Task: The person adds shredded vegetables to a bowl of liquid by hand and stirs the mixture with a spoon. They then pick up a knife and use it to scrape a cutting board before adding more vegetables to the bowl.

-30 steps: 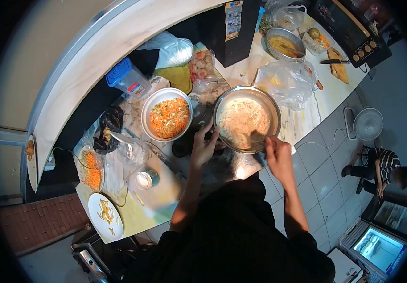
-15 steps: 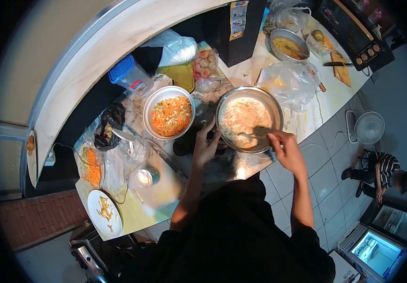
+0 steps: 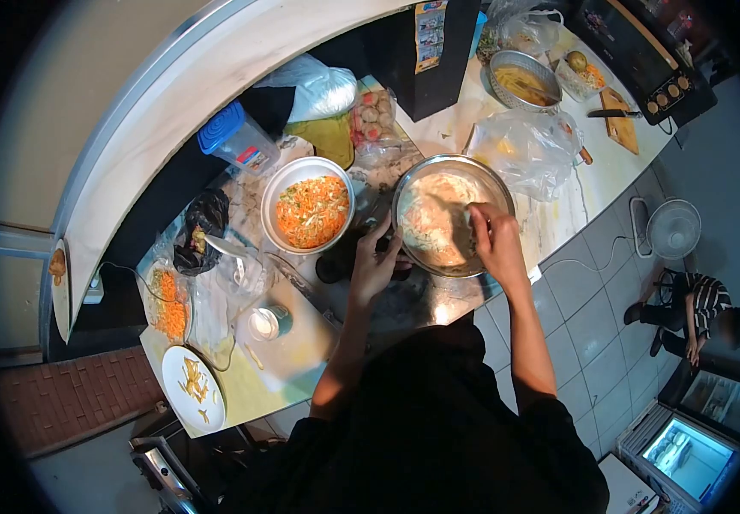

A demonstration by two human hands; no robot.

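A metal bowl (image 3: 498, 193) stands in front of me, holding a creamy, pale batter with orange shreds (image 3: 434, 193). My left hand (image 3: 377, 264) grips the bowl's left rim, its fingers along the outside wall. Above the right part of the mixture, my right hand (image 3: 500, 244) is closed around a spoon, which it now mostly covers. To the left of the bowl, a white bowl (image 3: 269, 206) contains shredded orange and pale vegetables (image 3: 311, 214); neither hand touches it.
Nearby are a lidded jar (image 3: 269, 323), a white plate with scraps (image 3: 183, 407) and a blue-lidded container (image 3: 245, 141). A plastic bag (image 3: 528, 154), a pan (image 3: 524, 84) and a knife (image 3: 614, 113) lie to the right. A person (image 3: 700, 308) sits beyond, near a fan (image 3: 673, 230).
My right hand has moved up and left over the metal bowl, carrying the spoon through the mixture. My left hand stays at the rim.
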